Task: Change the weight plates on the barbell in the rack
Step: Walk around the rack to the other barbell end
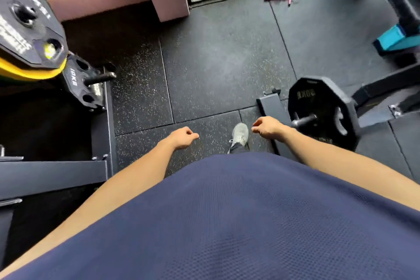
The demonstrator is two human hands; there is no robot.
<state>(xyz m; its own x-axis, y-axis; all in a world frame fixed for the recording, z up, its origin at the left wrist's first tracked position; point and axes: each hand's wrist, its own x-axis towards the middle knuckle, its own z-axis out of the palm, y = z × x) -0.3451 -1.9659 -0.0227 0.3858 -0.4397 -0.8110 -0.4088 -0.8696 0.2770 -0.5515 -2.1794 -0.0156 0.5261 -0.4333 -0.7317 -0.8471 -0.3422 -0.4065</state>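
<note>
Speckled black rubber floor (pixel 216 57) spreads below you. Your left hand (pixel 183 137) and right hand (pixel 268 128) hang in front of your navy shirt (pixel 238 223), fingers loosely curled and holding nothing. Just right of your right hand, a black octagonal plate (pixel 322 107) sits on a low storage peg. At far left, a large black plate (pixel 29 25) overlaps a yellow plate (pixel 29 70), with a 10 kg plate (pixel 79 82) below them.
</note>
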